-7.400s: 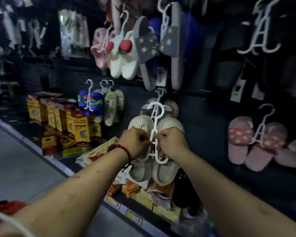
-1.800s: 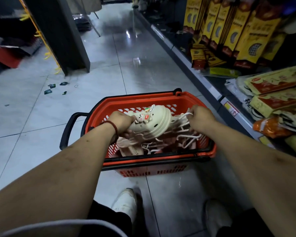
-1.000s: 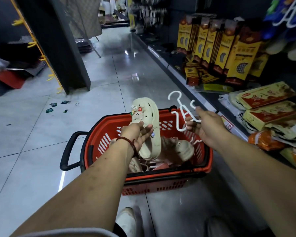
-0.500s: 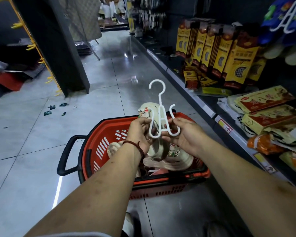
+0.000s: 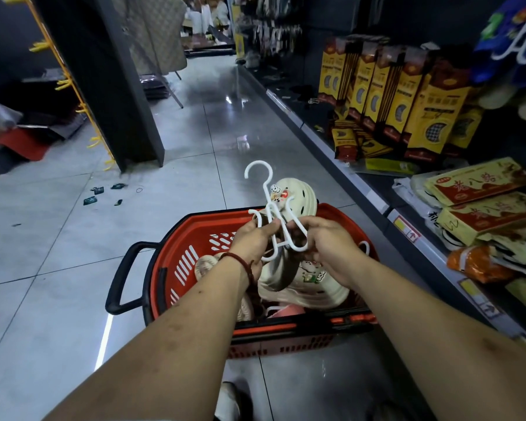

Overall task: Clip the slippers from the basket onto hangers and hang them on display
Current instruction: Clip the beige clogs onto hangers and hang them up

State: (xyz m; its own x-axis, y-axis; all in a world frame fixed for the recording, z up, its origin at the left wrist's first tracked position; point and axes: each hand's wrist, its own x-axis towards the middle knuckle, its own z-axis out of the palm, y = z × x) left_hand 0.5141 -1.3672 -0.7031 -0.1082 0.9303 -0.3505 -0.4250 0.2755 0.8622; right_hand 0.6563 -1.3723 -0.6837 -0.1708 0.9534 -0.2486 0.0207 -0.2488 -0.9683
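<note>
A red shopping basket with a black handle stands on the floor below me. Above it I hold a cream slipper with small cartoon charms, toe up, against a white plastic hanger whose hook points up. My left hand grips the slipper's lower part and the hanger's left arm. My right hand grips the hanger's right loop. A second cream slipper lies in the basket with pink slippers and loose white hangers under it.
A low dark shelf runs along the right with yellow boxed packs and flat packets. Hung slippers show at the top right. A dark pillar with yellow hooks stands at left. Small scraps lie on the grey tiles.
Both hands lifted one cream slipper and a white hanger out of the basket and brought them together. The slipper now sits higher, behind the hanger's stem.
</note>
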